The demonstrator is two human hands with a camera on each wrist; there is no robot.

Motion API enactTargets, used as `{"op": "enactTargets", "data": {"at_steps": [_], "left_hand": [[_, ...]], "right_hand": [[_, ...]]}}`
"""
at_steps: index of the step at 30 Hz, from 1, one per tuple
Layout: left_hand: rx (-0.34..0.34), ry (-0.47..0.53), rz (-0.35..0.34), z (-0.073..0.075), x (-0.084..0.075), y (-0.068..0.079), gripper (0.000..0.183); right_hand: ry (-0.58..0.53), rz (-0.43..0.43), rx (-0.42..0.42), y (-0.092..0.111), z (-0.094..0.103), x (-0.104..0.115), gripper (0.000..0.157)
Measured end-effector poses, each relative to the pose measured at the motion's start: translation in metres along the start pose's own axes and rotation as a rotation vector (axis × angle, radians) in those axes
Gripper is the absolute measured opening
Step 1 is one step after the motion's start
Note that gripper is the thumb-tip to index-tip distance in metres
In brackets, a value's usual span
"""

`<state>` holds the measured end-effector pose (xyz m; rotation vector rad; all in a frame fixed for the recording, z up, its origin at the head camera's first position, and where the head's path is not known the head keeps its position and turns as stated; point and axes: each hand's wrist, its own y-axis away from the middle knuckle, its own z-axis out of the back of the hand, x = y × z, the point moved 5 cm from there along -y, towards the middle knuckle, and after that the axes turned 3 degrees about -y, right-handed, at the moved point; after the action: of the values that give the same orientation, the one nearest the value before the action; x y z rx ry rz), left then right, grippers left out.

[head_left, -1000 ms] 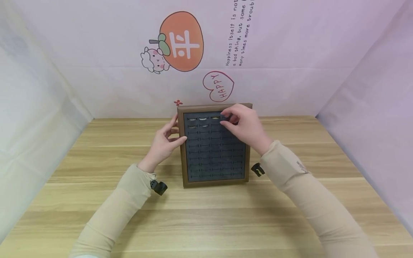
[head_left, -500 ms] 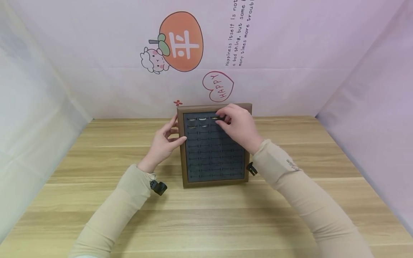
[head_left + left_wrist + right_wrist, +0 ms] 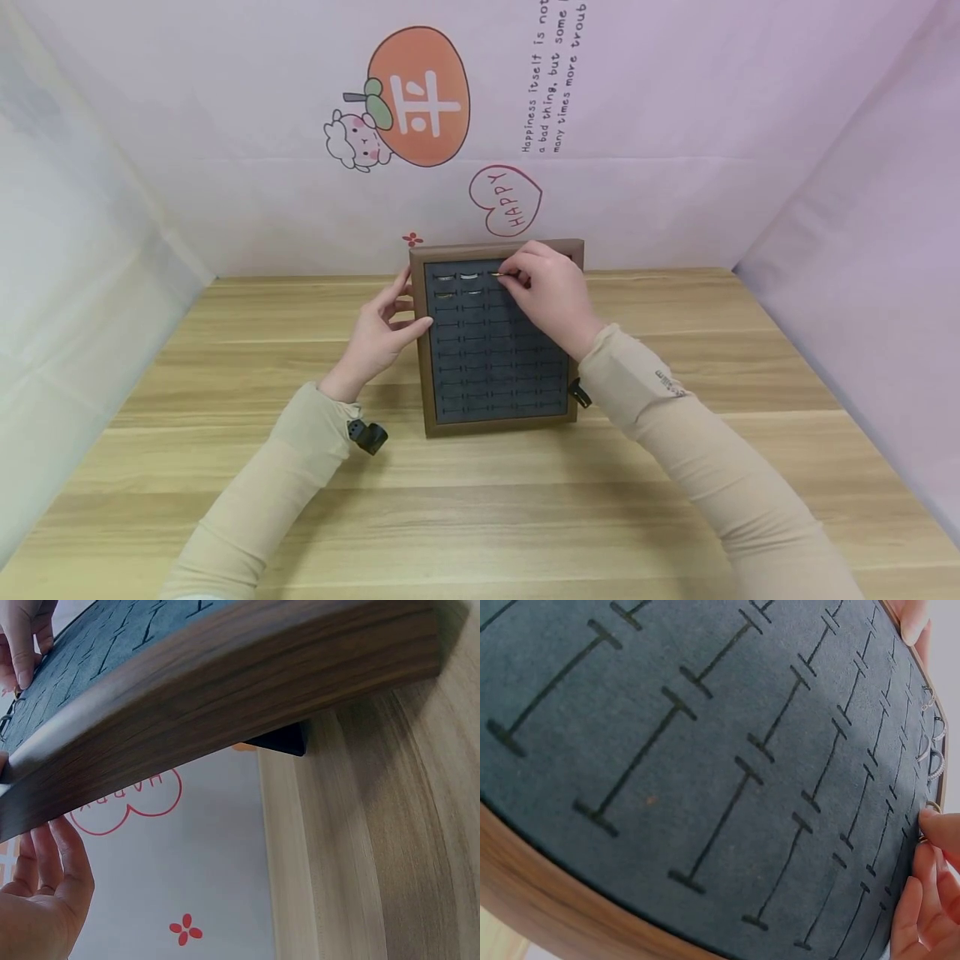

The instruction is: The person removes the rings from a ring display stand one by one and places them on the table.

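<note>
A ring display board (image 3: 502, 396), dark grey with a brown wooden frame, leans upright on the table, its face lined with rows of slots. My left hand (image 3: 386, 329) grips its left edge, thumb on the front and fingers behind; the left wrist view shows those fingers under the frame. At the third slot of the top row, my right hand (image 3: 553, 293) pinches a gold ring (image 3: 494, 273) between thumb and forefinger. To its left sit a silver ring (image 3: 469, 276) and several others. The slots right of the gold ring are partly hidden by my right hand.
Behind the board hangs a pale printed cloth (image 3: 637, 200), with more cloth at both sides. Wood-grain tabletop (image 3: 480, 517) extends in front and to either side. A black support piece (image 3: 289, 739) shows behind the frame in the left wrist view.
My right hand has moved left along the top row to the gold ring, and its thumb and forefinger have come together on it. The left hand keeps its hold on the frame.
</note>
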<state>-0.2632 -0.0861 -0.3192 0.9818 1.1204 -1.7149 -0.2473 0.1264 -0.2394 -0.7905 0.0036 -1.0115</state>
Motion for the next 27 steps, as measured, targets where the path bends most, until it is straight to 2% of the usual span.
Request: {"op": "enactTargets", "data": {"at_steps": [7,22,27], "left_hand": [[0.006,-0.003,0.002,0.0,0.0,0.0,0.078],[0.007,-0.005,0.013,0.001,0.0,-0.001,0.078],[0.009,0.0,0.017,0.0,0.0,0.0,0.078]], "right_hand": [[-0.024,-0.001,-0.008,0.0,0.0,0.0,0.005],[-0.179,-0.007,-0.02,-0.001,0.005,-0.006,0.006],[-0.229,-0.035,-0.002,0.0,0.005,-0.01,0.006]]}}
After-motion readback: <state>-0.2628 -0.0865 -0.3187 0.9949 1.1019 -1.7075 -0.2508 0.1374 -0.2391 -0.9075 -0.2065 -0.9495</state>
